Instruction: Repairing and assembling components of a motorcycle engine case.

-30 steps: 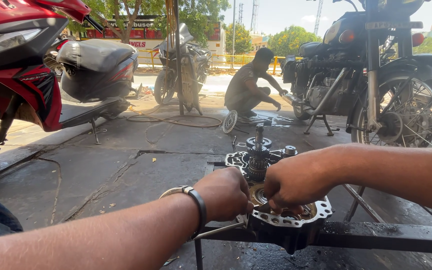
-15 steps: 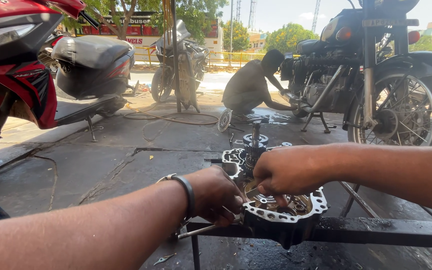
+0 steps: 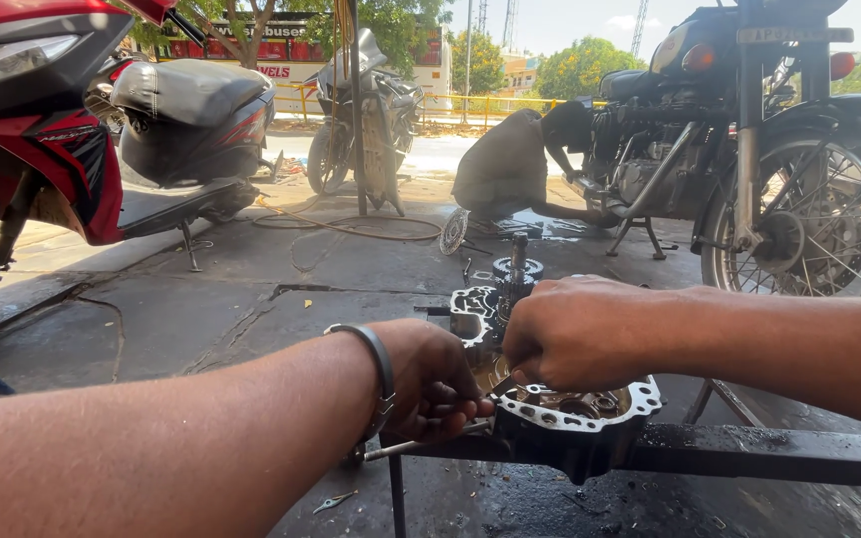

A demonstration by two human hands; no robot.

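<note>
A metal engine casing (image 3: 575, 410) with gears and a shaft (image 3: 517, 267) rests on a black steel stand (image 3: 769, 453) in front of me. My left hand (image 3: 429, 381), with a metal bracelet at the wrist, is closed around a thin metal tool (image 3: 401, 449) at the casing's near left edge. My right hand (image 3: 575, 334) is fisted over the top of the casing, fingers curled down into it; what it grips is hidden.
A red scooter (image 3: 42, 130) stands at left, a black motorcycle (image 3: 769, 149) at right, another bike (image 3: 366, 110) behind. A person (image 3: 515, 164) crouches by the black motorcycle. A hose (image 3: 341, 229) lies on the wet concrete. A small part (image 3: 333, 501) lies below the stand.
The view has shifted slightly. Both hands stay on the casing; the left has slid a little toward the right hand.
</note>
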